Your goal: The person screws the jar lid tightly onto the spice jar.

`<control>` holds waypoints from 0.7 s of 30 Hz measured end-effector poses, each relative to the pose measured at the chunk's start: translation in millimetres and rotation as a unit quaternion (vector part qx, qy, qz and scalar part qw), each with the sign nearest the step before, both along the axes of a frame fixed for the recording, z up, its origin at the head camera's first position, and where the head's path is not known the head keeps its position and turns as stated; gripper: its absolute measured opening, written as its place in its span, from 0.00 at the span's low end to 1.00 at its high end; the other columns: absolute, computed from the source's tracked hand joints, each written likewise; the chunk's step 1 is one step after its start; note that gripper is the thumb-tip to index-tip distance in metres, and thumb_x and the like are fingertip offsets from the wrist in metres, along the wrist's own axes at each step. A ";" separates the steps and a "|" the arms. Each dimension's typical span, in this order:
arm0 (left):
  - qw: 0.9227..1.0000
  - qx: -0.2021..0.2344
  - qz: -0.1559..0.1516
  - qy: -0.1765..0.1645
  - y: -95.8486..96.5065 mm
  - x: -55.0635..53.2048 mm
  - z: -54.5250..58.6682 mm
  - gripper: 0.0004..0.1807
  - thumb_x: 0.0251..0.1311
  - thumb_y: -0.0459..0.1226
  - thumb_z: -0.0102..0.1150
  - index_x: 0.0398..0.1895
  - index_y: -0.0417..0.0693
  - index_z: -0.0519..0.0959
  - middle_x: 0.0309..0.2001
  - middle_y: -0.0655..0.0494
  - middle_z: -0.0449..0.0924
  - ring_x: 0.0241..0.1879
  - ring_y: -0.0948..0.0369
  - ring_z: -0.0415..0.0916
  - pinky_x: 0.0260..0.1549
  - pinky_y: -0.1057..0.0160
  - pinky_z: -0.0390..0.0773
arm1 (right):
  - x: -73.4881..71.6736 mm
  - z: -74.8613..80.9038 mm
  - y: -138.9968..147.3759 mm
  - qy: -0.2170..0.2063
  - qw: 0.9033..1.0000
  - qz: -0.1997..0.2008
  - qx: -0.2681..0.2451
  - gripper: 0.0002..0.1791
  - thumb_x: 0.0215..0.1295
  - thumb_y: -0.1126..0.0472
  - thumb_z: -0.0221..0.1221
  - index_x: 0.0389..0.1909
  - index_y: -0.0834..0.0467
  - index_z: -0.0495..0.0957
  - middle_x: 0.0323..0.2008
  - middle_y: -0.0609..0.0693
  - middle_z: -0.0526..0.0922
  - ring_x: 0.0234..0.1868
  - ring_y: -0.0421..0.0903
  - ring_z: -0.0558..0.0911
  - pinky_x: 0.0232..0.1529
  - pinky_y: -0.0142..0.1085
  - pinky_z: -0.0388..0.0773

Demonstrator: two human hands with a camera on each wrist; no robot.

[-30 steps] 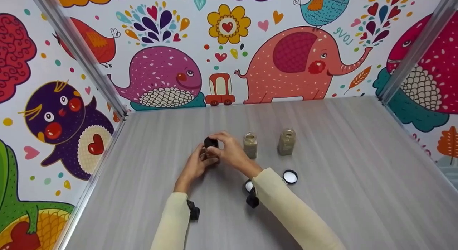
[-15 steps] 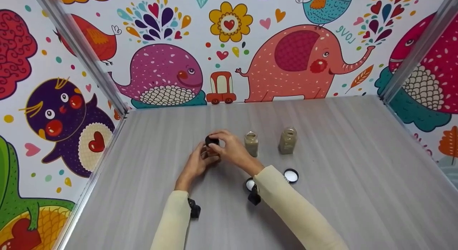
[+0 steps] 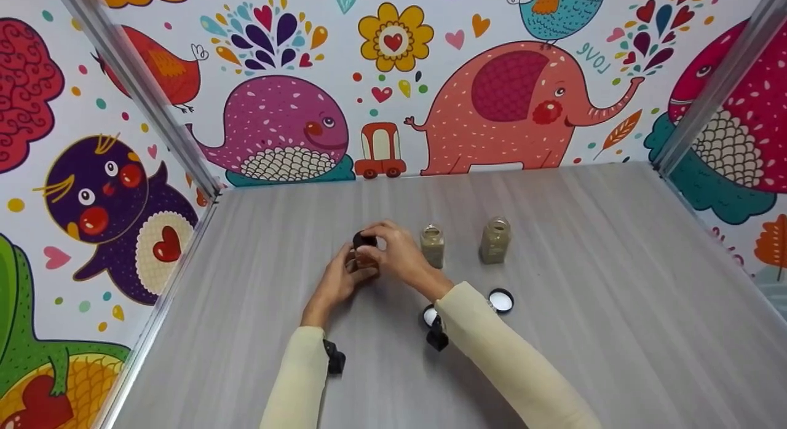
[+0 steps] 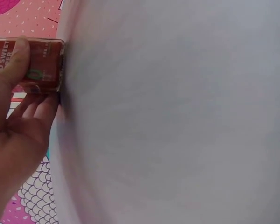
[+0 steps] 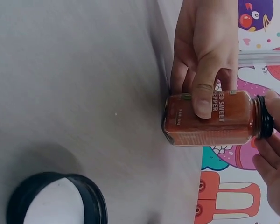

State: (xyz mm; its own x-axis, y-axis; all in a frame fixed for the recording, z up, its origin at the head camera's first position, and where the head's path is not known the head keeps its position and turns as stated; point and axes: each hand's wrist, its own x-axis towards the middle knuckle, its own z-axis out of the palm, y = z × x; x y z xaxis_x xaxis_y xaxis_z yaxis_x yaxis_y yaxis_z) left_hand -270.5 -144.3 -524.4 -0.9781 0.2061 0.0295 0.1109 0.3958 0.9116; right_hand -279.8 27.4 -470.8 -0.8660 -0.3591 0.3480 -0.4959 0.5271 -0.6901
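Observation:
A glass spice jar of red powder [image 5: 233, 123], labelled sweet pepper, stands upright with its base right at the tabletop. My left hand [image 3: 334, 283] grips its body from the left, the thumb [image 4: 19, 58] lying across the label. Up at the top, my right hand [image 3: 403, 257] pinches the black lid [image 5: 267, 117] between thumb and fingers; the lid sits on the jar's neck. In the head view the hands cover most of the jar, and the dark lid [image 3: 363, 240] shows between the right fingers.
To the right stand two lidless glass jars of greenish-brown powder, a nearer-hand jar [image 3: 433, 252] and a farther jar [image 3: 495, 244]. Two black lids lie white side up: one lid [image 3: 501, 301] beyond the right sleeve, another lid [image 3: 429, 316] partly behind the right wrist camera [image 3: 437, 338].
Both hands stay at the same jar. The right thumb and fingers have shifted slightly around the lid, and the head view has moved a little.

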 end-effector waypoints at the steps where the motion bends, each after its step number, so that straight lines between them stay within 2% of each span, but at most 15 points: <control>1: 1.000 0.003 0.000 -0.001 0.1 0.0 -0.3 0.36 0.64 0.40 0.65 0.73 0.48 0.63 0.67 0.41 0.73 0.65 0.49 0.75 0.63 0.48 0.74 | -0.4 -0.3 0.7 0.000 1.000 0.003 -0.001 0.19 0.67 0.55 0.65 0.55 0.59 0.82 0.57 0.54 0.81 0.60 0.50 0.81 0.63 0.44 0.77; 7: 1.000 0.014 -0.007 0.000 1.5 -0.7 -1.2 0.34 0.64 0.39 0.64 0.72 0.48 0.64 0.67 0.40 0.72 0.65 0.48 0.74 0.62 0.49 0.75 | -3.3 -1.0 4.4 -0.012 1.000 0.024 -0.001 0.19 0.70 0.58 0.62 0.58 0.60 0.80 0.63 0.56 0.79 0.66 0.52 0.77 0.68 0.46 0.72; 13: 1.000 0.022 -0.006 -0.003 1.4 -2.0 -1.4 0.32 0.64 0.37 0.64 0.71 0.48 0.66 0.66 0.39 0.73 0.64 0.48 0.76 0.61 0.50 0.76 | -5.7 0.7 4.5 -0.022 0.999 0.042 -0.005 0.18 0.70 0.59 0.62 0.58 0.61 0.81 0.62 0.55 0.81 0.66 0.52 0.78 0.68 0.45 0.72; 21: 1.000 -0.005 0.003 0.008 -1.1 -0.6 -2.8 0.36 0.63 0.42 0.66 0.72 0.47 0.64 0.69 0.38 0.70 0.68 0.46 0.71 0.67 0.45 0.70 | -3.7 -0.6 -0.1 -0.010 1.000 0.018 -0.015 0.18 0.68 0.58 0.64 0.56 0.61 0.81 0.57 0.56 0.82 0.60 0.51 0.81 0.62 0.44 0.78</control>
State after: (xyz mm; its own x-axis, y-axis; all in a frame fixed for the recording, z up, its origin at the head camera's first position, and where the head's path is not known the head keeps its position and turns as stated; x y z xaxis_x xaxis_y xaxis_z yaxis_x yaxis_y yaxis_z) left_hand -271.1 -145.4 -527.2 -0.9787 0.2010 0.0424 0.1226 0.4059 0.9057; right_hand -283.5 27.3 -471.4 -0.8595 -0.3797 0.3423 -0.5005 0.4888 -0.7145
